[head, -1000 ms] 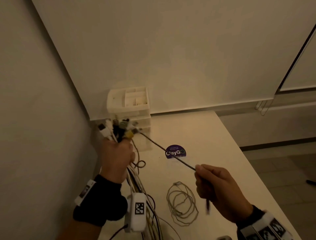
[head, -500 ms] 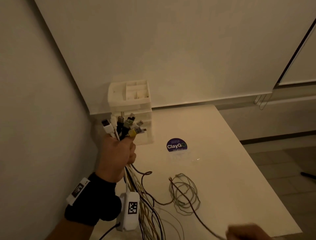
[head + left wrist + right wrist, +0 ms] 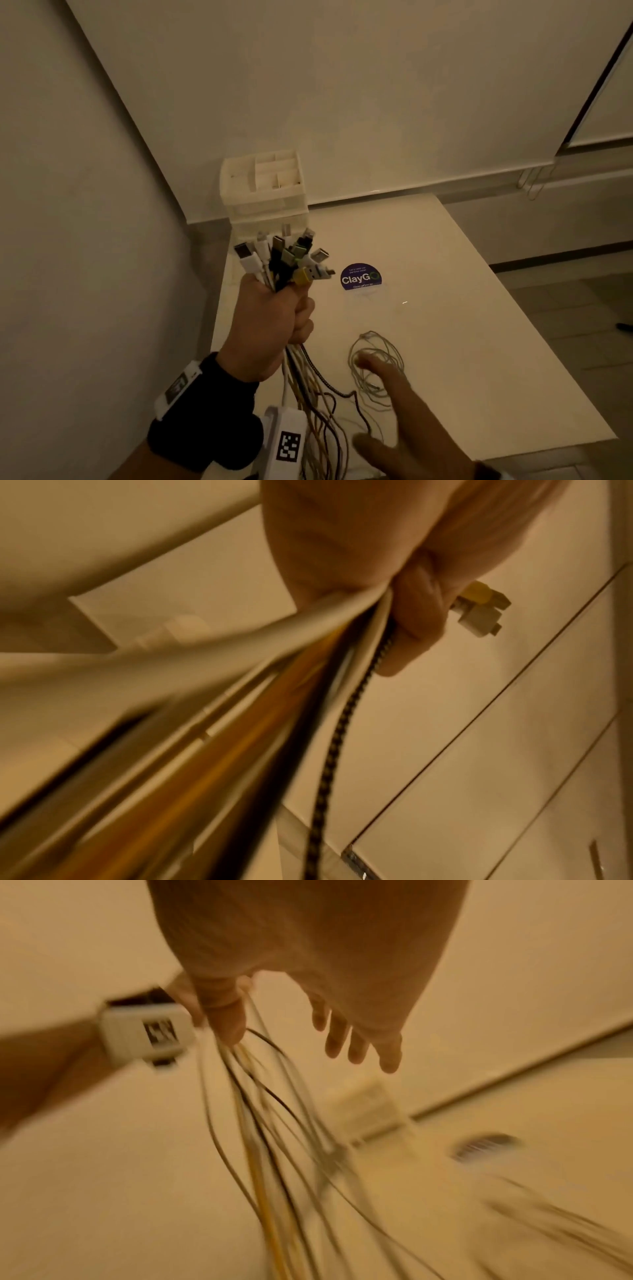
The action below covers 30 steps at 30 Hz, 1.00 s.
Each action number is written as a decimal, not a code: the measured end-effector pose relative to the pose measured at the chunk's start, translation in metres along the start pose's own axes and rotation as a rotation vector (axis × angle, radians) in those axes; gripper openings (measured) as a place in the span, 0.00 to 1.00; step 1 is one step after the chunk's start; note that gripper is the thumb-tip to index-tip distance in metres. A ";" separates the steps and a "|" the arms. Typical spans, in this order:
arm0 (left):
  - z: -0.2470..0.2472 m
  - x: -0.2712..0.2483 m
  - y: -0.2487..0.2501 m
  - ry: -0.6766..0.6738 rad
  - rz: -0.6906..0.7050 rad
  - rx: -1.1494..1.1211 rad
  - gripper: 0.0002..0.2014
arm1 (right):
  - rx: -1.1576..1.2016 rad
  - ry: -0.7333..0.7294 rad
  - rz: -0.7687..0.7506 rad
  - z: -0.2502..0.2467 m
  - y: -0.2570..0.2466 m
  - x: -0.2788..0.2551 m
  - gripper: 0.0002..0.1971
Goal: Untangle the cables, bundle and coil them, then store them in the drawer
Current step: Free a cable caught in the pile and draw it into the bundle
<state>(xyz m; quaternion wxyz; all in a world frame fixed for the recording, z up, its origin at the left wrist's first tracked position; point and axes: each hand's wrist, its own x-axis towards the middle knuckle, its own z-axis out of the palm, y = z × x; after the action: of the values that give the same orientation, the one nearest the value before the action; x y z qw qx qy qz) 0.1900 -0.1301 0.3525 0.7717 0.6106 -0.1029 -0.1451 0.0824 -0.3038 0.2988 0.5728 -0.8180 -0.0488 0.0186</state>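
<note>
My left hand (image 3: 270,318) is fisted round the cable bunch (image 3: 281,260), plugs up and tails hanging toward me, while my right hand (image 3: 394,407), fingers spread and holding nothing, hovers just right of those tails, nearer them than the drawer unit (image 3: 263,192) far behind.

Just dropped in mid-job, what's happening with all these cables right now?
The person's left hand grips a bunch of cables upright by their plug ends, with the loose lengths trailing down to the table. The right hand is open with fingers spread, reaching over a thin cable loosely coiled on the table and holding nothing. The white drawer unit stands in the far corner; nothing has been stored yet as far as the views show.
</note>
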 end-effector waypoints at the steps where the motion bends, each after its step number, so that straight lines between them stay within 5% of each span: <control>1: 0.007 -0.003 -0.002 -0.013 -0.003 0.009 0.19 | 0.024 -0.064 -0.038 0.012 -0.007 0.012 0.33; 4: 0.014 -0.007 -0.005 -0.035 0.003 0.060 0.07 | -0.072 -0.324 -0.066 0.071 -0.011 0.050 0.12; 6: 0.011 -0.009 -0.005 -0.050 0.005 0.029 0.06 | -0.014 -0.301 0.014 0.073 0.013 0.058 0.06; 10: 0.001 -0.012 0.001 -0.092 0.007 -0.118 0.07 | 0.186 -0.315 0.210 0.081 0.057 0.029 0.09; 18: 0.027 -0.024 0.009 -0.242 0.098 -0.223 0.06 | 0.095 -0.325 0.426 0.092 0.124 0.012 0.21; 23: 0.022 0.006 -0.002 -0.011 0.057 -0.215 0.09 | -0.021 -0.303 0.468 0.085 0.137 0.013 0.26; 27: 0.014 0.017 0.005 0.015 0.049 -0.278 0.06 | 0.060 -0.420 0.386 0.051 0.130 0.010 0.07; 30: 0.018 0.020 0.004 0.028 0.058 -0.233 0.06 | 0.113 -0.555 0.379 0.002 0.136 0.022 0.29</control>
<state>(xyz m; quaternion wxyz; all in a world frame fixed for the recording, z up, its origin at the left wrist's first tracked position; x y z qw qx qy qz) 0.2036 -0.1526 0.3598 0.8426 0.5156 -0.0922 -0.1251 0.1117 -0.3462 0.1707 0.5686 -0.7432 -0.0487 0.3492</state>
